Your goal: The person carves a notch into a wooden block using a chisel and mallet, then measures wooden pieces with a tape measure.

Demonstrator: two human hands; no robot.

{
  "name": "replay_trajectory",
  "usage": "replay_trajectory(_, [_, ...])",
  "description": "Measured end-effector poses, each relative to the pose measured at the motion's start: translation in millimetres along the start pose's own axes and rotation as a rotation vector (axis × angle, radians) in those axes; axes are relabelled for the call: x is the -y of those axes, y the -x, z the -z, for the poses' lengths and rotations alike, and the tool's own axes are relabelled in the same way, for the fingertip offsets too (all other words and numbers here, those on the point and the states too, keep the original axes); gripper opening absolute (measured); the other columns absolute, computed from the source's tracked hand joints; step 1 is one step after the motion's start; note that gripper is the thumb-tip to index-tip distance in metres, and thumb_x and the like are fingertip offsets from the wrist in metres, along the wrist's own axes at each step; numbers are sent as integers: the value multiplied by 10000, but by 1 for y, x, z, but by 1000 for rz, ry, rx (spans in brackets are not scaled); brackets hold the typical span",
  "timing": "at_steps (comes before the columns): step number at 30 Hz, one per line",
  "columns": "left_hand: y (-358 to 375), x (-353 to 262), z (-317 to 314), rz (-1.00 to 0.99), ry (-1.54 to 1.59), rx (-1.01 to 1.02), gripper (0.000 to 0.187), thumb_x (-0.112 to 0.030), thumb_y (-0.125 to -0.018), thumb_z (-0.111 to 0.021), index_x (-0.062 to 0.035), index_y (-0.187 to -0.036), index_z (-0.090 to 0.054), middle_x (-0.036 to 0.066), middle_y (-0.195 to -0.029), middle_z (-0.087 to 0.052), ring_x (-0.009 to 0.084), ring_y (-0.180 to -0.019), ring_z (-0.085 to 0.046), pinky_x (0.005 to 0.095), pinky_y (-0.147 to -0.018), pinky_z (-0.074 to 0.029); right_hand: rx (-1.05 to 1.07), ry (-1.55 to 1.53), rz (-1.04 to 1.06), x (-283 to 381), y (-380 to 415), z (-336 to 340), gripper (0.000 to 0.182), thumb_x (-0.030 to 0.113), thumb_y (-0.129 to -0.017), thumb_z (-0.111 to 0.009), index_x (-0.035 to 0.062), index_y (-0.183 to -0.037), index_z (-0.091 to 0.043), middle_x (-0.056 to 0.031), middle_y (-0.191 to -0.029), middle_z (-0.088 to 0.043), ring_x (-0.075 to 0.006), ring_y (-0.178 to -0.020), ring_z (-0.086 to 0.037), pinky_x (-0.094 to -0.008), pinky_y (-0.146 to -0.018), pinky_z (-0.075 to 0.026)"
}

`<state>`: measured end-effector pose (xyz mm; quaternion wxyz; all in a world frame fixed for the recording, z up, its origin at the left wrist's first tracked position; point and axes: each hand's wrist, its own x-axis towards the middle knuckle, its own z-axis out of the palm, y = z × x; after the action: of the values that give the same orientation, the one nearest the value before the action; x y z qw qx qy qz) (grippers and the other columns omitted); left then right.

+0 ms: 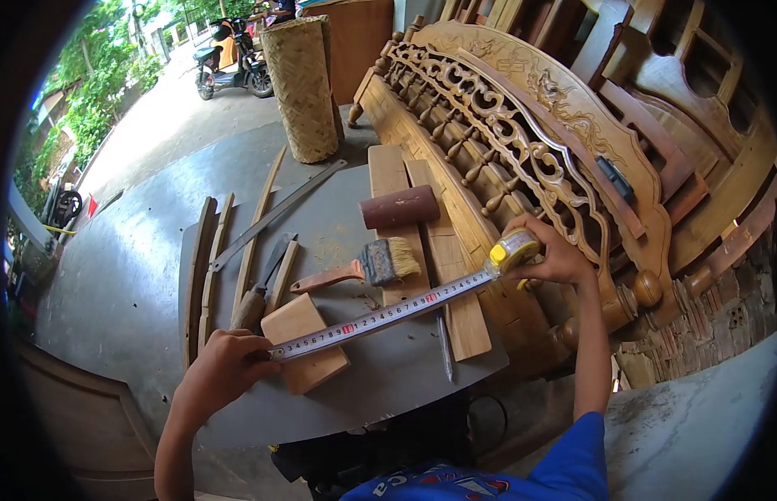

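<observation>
A tape measure point(515, 249) with a yellow and clear case sits in my right hand point(556, 255), its fingers closed around it. The white blade point(384, 317) stretches out across the table. My left hand point(224, 366) pinches the blade's free end between thumb and fingers. Just under that end lies a short wooden block point(305, 367). A paintbrush point(387, 263) with pale bristles and a chisel-like tool point(267, 280) with a wooden handle lie beyond the blade. Near my right hand, a pencil-like stick point(445, 351) rests beside a wooden board point(464, 330).
The grey table point(380, 392) also holds a brown cylinder point(399, 207), a long flat metal strip point(280, 213) and several thin wood strips point(209, 267). Carved wooden furniture panels point(522, 108) lean at the right. Behind stand a rolled woven mat point(301, 92) and a parked motorbike point(231, 63).
</observation>
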<state>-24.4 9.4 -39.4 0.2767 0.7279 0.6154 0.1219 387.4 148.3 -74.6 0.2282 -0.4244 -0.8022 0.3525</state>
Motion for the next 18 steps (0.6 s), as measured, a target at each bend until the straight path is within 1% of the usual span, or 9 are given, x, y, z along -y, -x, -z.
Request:
replay_trajectory(6, [0, -2, 0, 21, 8, -8, 222, -64, -698, -687, 60, -870, -621, 145, -733, -609, 209, -619, -617, 294, -584, -484, -15, -27, 19, -1, 2, -1, 558, 101, -585, -792, 82, -1047, -479, -8, -976, -525, -118, -949, -501, -261, -853, -382])
replay_trajectory(9, [0, -3, 0, -2, 21, -2, 221, -66, -697, -687, 58, -868, -622, 143, -728, -609, 217, -625, -618, 299, -588, -482, -31, -24, 22, -2, 2, -2, 557, 97, -585, -792, 81, -1046, -480, -10, -980, -525, -117, -956, -498, -260, -859, -378])
replay_trajectory(12, [0, 2, -1, -32, -11, -16, 219, -69, -696, -686, 52, -868, -624, 147, -726, -609, 231, -628, -617, 309, -594, -480, -54, -7, 24, -5, 3, -2, 559, 81, -583, -791, 84, -1047, -480, -10, -988, -527, -114, -953, -503, -260, -856, -387])
replay_trajectory(13, [0, 1, 0, -1, -10, 1, 228, -65, -692, -689, 52, -876, -624, 145, -746, -615, 226, -658, -623, 302, -622, -489, -62, -2, 22, -6, 4, -2, 560, 75, -582, -791, 85, -1048, -480, -10, -990, -527, -112, -951, -506, -260, -853, -392])
replay_trajectory(15, [-1, -2, 2, 57, -7, 36, 249, -58, -683, -695, 51, -894, -623, 141, -785, -625, 215, -717, -634, 287, -678, -507, -95, -27, 40, -8, 7, -2, 533, 111, -594, -793, 82, -1030, -489, -19, -928, -565, -113, -879, -534, -253, -787, -415])
replay_trajectory(16, [-1, -2, 2, 46, -16, 28, 247, -59, -683, -695, 49, -894, -624, 141, -784, -625, 218, -715, -634, 290, -673, -506, -114, -39, 47, -9, 8, -3, 521, 129, -600, -794, 81, -1022, -493, -24, -896, -584, -113, -843, -547, -249, -754, -426])
replay_trajectory(18, [0, -1, 0, 23, -32, 14, 245, -60, -683, -694, 44, -893, -626, 142, -783, -623, 222, -710, -633, 294, -663, -504, -125, -44, 79, -9, 8, -3, 508, 109, -598, -789, 79, -1013, -497, -22, -878, -589, -105, -823, -552, -243, -734, -432])
